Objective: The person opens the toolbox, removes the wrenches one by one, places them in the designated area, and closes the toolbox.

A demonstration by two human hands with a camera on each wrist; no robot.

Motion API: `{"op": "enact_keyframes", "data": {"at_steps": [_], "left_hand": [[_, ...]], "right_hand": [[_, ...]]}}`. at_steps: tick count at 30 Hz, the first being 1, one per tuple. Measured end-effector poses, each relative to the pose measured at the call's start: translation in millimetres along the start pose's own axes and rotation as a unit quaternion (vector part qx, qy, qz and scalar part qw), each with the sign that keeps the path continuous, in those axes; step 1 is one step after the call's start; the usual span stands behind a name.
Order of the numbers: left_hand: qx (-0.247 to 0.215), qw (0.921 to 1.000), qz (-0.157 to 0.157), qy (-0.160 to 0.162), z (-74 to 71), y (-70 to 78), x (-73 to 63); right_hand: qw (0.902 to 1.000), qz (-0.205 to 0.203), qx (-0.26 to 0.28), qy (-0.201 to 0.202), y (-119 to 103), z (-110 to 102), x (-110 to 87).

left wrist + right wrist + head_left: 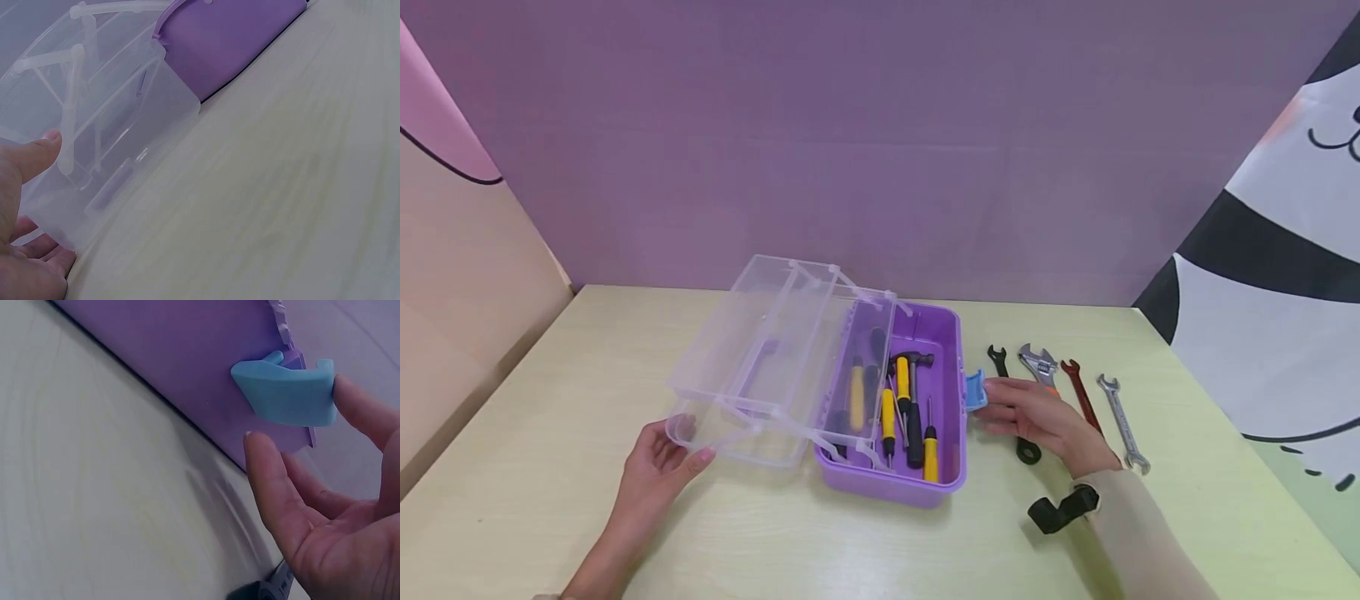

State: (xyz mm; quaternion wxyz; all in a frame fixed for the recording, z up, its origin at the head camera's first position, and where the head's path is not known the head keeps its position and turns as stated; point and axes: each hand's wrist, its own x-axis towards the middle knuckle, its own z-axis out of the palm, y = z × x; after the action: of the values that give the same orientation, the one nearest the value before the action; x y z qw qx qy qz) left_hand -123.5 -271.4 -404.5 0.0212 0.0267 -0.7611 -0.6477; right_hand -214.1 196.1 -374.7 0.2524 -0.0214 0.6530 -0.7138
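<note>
A purple toolbox [891, 497] stands on the table with its clear plastic lid [782, 333] swung over to the left. My left hand [651, 475] grips the lid's near left corner, thumb [44, 153] on one side and fingers beneath. At the box's right side, my right hand [1037, 417] has its thumb [362, 409] against the tip of the light blue latch [287, 394], the other fingers loosely extended below it. Inside the box lie a hammer [914, 437] and several yellow-and-black screwdrivers [931, 458], some seen through the lid.
Right of the box lie a black wrench [997, 358], an adjustable wrench [1039, 362], a red-brown wrench [1078, 392] and a silver wrench [1122, 421]. The right hand and forearm partly cover some of them. A purple wall [880, 167] rises behind the table.
</note>
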Motion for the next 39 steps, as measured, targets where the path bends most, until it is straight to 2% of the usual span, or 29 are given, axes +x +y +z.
{"op": "enact_keyframes", "data": {"at_steps": [5,11,14,18,23,35,39], "left_hand": [[0.004,1.0000,0.002,0.001,0.6,2.2,0.7],[0.008,0.9999,-0.009,-0.003,0.9,3.8,1.2],[0.007,0.9999,-0.015,-0.003,1.9,2.6,1.1],[0.012,0.9997,-0.019,-0.005,1.2,-0.1,0.1],[0.024,0.9995,-0.019,-0.002,-1.1,-0.8,-1.6],[0.016,0.9998,-0.014,-0.005,2.3,0.8,-1.4],[0.014,0.9999,-0.009,0.001,1.0,-0.1,-0.2]], "right_hand": [[0.9998,0.003,0.003,-0.019,0.4,1.8,4.5],[0.9977,-0.009,0.046,-0.049,1.4,5.8,9.2],[0.9977,-0.010,0.052,-0.041,1.0,8.4,10.1],[0.9990,-0.002,0.038,-0.022,-2.6,12.0,10.8],[0.9996,0.003,0.020,-0.018,-7.3,17.7,12.2],[0.9988,0.007,0.048,0.002,-5.8,23.9,13.2],[0.9988,-0.004,0.049,-0.010,-3.9,24.3,15.1]]}}
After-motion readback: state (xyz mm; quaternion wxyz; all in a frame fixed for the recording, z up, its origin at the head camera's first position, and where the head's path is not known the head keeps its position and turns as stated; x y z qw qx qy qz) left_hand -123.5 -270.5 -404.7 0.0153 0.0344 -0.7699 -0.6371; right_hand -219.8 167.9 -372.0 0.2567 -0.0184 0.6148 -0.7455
